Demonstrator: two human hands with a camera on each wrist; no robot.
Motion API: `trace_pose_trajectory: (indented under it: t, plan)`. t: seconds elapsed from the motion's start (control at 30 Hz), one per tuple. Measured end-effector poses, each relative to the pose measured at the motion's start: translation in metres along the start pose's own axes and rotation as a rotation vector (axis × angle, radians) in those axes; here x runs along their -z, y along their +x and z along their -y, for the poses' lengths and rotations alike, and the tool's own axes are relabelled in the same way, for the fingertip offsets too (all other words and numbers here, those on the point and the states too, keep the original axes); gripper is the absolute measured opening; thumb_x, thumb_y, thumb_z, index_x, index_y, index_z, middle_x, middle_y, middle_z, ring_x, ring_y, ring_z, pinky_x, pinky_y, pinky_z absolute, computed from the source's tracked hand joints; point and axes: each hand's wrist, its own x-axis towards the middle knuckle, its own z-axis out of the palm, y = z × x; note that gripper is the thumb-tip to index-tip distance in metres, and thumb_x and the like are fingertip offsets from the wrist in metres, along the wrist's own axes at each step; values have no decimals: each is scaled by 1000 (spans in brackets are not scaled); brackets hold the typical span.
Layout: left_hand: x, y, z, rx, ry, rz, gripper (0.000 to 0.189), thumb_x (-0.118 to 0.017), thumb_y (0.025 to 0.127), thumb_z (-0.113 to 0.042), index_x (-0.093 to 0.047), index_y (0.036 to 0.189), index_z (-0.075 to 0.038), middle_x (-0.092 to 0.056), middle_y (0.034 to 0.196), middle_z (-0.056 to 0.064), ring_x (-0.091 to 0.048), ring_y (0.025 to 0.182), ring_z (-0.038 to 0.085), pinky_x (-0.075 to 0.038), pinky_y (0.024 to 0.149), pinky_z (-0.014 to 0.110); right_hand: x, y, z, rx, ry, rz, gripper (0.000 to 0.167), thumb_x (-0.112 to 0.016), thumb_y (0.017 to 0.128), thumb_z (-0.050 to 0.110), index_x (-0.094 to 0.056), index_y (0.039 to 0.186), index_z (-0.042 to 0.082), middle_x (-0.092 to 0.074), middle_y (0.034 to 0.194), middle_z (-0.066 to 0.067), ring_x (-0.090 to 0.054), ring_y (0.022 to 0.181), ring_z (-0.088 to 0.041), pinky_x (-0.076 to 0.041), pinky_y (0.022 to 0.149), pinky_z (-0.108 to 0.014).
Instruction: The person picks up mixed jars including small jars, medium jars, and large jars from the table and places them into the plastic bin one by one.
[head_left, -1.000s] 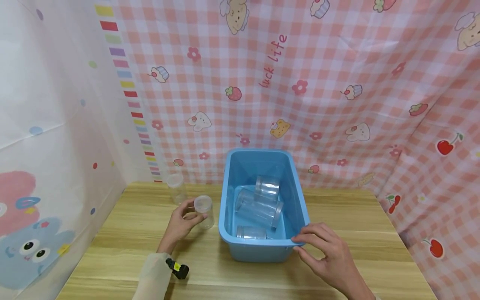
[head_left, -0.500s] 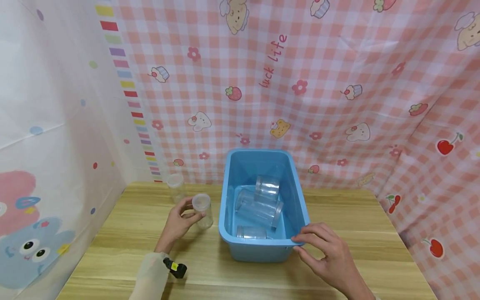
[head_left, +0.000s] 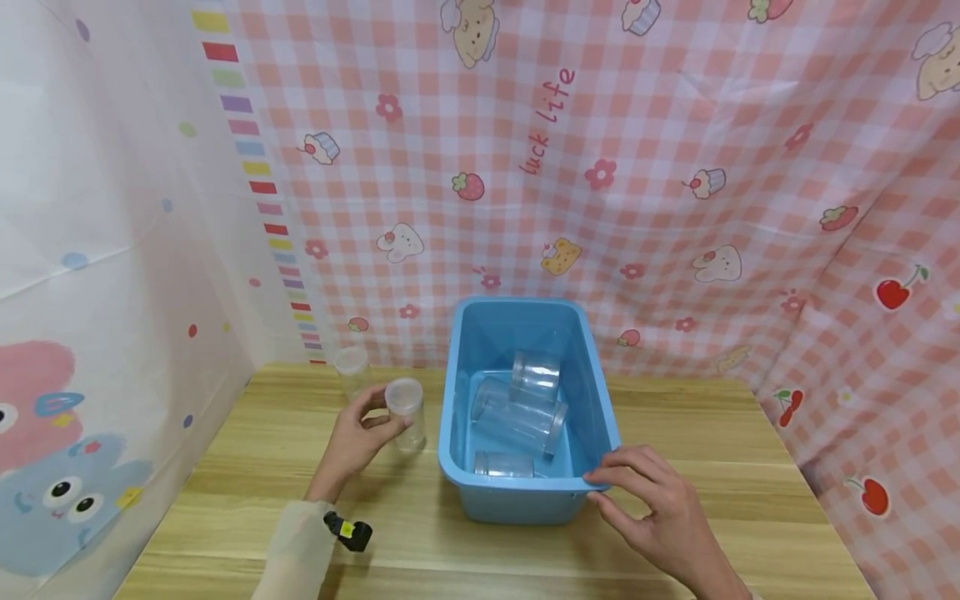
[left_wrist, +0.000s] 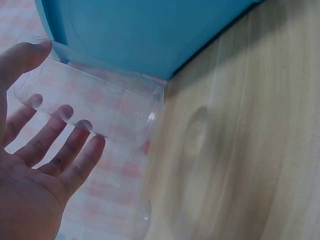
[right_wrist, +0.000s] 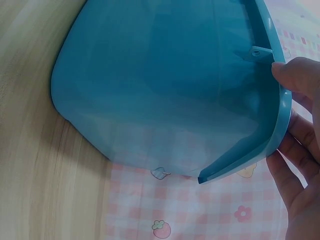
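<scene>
My left hand [head_left: 358,435] grips a clear plastic jar [head_left: 407,421] with a whitish lid, upright just left of the blue bin [head_left: 447,400]. In the left wrist view the thumb lies on one side of the jar [left_wrist: 95,95] and the fingertips [left_wrist: 82,125] on the other, with its base close over the wooden table. Behind this hand stands another clear jar [head_left: 352,371], partly hidden. My right hand [head_left: 660,508] pinches the bin's near right corner, thumb below the rim [right_wrist: 284,107] and fingers over it.
Inside the bin, three clear jars lie on their sides, among them a long jar [head_left: 517,417] in the middle and one [head_left: 504,465] by the near wall. The wooden table [head_left: 675,417] meets a pink checked cloth [head_left: 660,233] at the back.
My left hand has raised the jar a little and shifted slightly away from me. The right hand and the bin hold the same place.
</scene>
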Motion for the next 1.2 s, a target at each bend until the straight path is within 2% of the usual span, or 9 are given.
trace_pose_trajectory:
  t: [0.27, 0.43, 0.63, 0.93, 1.2]
  plan:
    - [1, 7, -15, -23, 24, -2, 60, -84, 86, -17, -58, 139, -11, -63, 130, 14, -60, 119, 27, -57, 98, 30, 0, 0, 1, -1, 2, -2, 21, -85, 84, 24, -78, 104, 27, -71, 106, 8, -62, 99, -12, -47, 97, -10]
    - [3, 10, -23, -65, 30, -1, 60, -85, 84, -15, -59, 138, -13, -64, 129, 14, -60, 120, 26, -56, 103, 41, 0, 1, 1, 9, 7, -11, 13, -78, 92, 33, -78, 103, 26, -71, 105, 7, -62, 99, -13, -47, 97, -10]
    - [6, 11, -35, -79, 53, 10, 61, -84, 86, -19, -58, 140, -17, -63, 131, 12, -59, 122, 29, -54, 104, 53, 0, 1, 1, 20, 15, -18, 16, -73, 96, 37, -78, 103, 24, -71, 105, 6, -62, 99, -13, -47, 97, -10]
    - [11, 17, -52, -169, 63, 15, 58, -85, 85, -15, -59, 137, -12, -63, 131, 11, -58, 121, 28, -54, 104, 54, 0, 1, 1, 13, 6, -6, 14, -75, 94, 36, -78, 104, 26, -71, 105, 7, -62, 99, -12, -47, 98, -9]
    - [13, 21, -67, -228, 63, 27, 58, -86, 84, -14, -60, 136, -16, -63, 131, 8, -58, 120, 25, -54, 104, 54, 0, 1, 1, 19, 12, -11, 13, -76, 94, 34, -78, 104, 25, -71, 104, 6, -62, 99, -12, -46, 97, -10]
